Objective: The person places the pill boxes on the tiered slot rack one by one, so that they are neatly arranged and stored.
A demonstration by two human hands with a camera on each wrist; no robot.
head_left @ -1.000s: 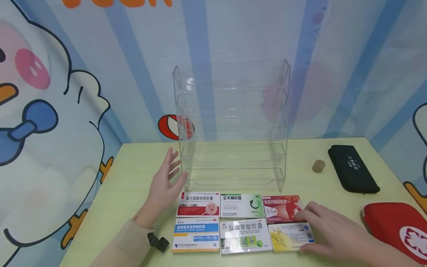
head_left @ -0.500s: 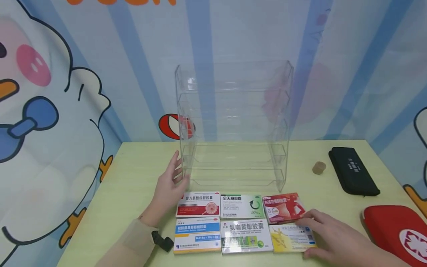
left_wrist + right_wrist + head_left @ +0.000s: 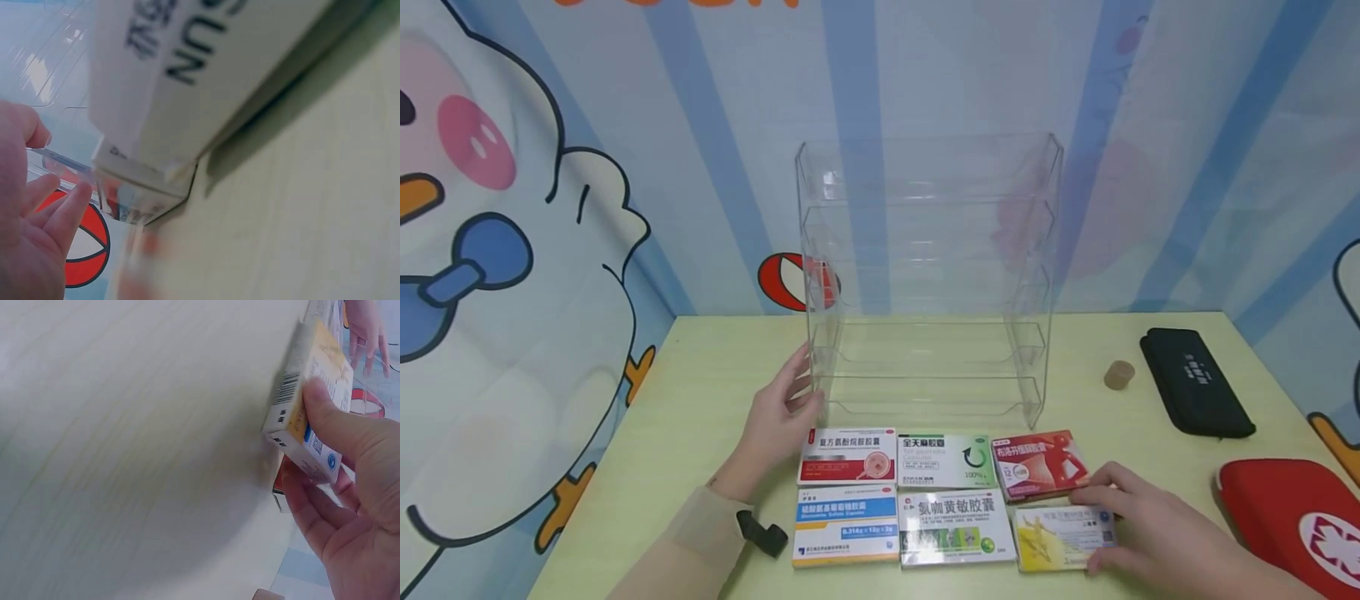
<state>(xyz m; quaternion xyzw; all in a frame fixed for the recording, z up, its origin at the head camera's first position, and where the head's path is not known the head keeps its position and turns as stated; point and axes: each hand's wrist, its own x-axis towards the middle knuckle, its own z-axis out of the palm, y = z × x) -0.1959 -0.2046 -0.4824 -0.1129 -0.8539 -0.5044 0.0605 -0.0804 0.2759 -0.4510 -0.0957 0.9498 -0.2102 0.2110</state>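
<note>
In the head view, my right hand [image 3: 1157, 521] pinches the right end of a yellow-and-white medicine box [image 3: 1063, 539]. The right wrist view shows the thumb on the printed face of this medicine box [image 3: 325, 394] and fingers behind it. My left hand [image 3: 778, 412] is at the lower left side of a clear tiered rack [image 3: 925, 379], thumb by its front edge. In the left wrist view the left hand's fingers [image 3: 72, 209] look fairly straight. Beside the pinched box lie a red medicine box [image 3: 1037, 464], a green-and-white one [image 3: 943, 461] and a white-and-red one [image 3: 847, 456].
A blue-and-white box [image 3: 846, 527] and a silvery box [image 3: 955, 529] fill the front row. On the right lie a brown cylinder [image 3: 1118, 375], a black case [image 3: 1197, 383] and a red pouch [image 3: 1285, 517]. A cartoon-printed backdrop [image 3: 730, 167] rises behind the table.
My left hand has moved in against the rack's side. The right hand has shifted the yellow-and-white box slightly right and down, opening a gap from its neighbours; the red box has turned a little.
</note>
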